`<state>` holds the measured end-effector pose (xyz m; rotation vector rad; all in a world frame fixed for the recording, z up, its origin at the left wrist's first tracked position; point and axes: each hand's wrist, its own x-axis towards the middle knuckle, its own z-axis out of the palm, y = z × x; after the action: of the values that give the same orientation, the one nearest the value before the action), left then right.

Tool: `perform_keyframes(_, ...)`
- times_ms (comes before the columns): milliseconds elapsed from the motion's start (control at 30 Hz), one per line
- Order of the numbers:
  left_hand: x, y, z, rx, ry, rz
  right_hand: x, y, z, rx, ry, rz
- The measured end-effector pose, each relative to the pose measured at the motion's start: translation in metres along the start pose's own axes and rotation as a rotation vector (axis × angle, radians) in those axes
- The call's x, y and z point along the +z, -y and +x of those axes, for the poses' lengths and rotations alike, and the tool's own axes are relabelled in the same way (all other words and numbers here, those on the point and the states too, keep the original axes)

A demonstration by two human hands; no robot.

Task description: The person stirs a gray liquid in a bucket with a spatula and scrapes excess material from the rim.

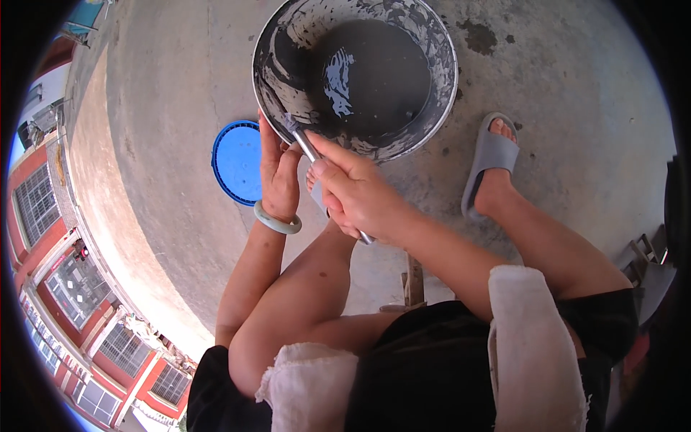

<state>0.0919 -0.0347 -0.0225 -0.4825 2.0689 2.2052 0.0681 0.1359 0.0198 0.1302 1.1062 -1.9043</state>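
Note:
A large round tub (445,108) with a pale rim stands on the ground ahead of me. Dark grey liquid (381,72) lies in it, and grey sludge streaks its inner wall. My right hand (360,189) is wrapped round a slim silver handle, whose tip reaches the tub's near left inner wall; the tool's exact kind is unclear. My left hand (281,176), with a pale bangle (277,219) at the wrist, grips the tub's near left rim, fingers along the outside and thumb close to the silver handle.
A blue round lid (237,164) lies on the concrete floor (173,108) left of the tub. My right foot in a grey slide sandal (497,160) rests to the right, and my left foot is mostly hidden behind my hands. Red-walled buildings (65,266) stand far left.

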Motion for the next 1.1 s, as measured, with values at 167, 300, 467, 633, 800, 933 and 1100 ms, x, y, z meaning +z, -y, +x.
perform_keyframes(167,-0.001,0.003,-0.001,0.044,-0.006,0.060,-0.011,0.004,-0.006,0.193,0.112,0.331)
perform_keyframes(300,0.004,0.004,0.001,-0.002,-0.018,0.003,-0.009,-0.021,-0.014,0.159,0.032,0.020)
perform_keyframes(467,0.000,0.005,0.001,0.043,-0.018,-0.060,-0.006,-0.042,-0.014,-0.196,-0.068,-0.366)
perform_keyframes(633,0.005,0.001,0.001,0.029,-0.019,-0.060,-0.006,-0.026,-0.016,-0.160,-0.074,-0.521)
perform_keyframes(800,0.005,0.001,-0.001,0.033,-0.014,-0.067,-0.006,-0.027,-0.011,-0.136,-0.065,-0.492)
perform_keyframes(933,0.005,0.004,-0.001,0.017,-0.053,-0.162,-0.015,-0.034,-0.004,-0.220,-0.010,-0.359)
perform_keyframes(1100,-0.001,0.006,0.002,-0.010,-0.051,-0.057,-0.006,0.018,0.003,-0.145,0.095,-0.164)
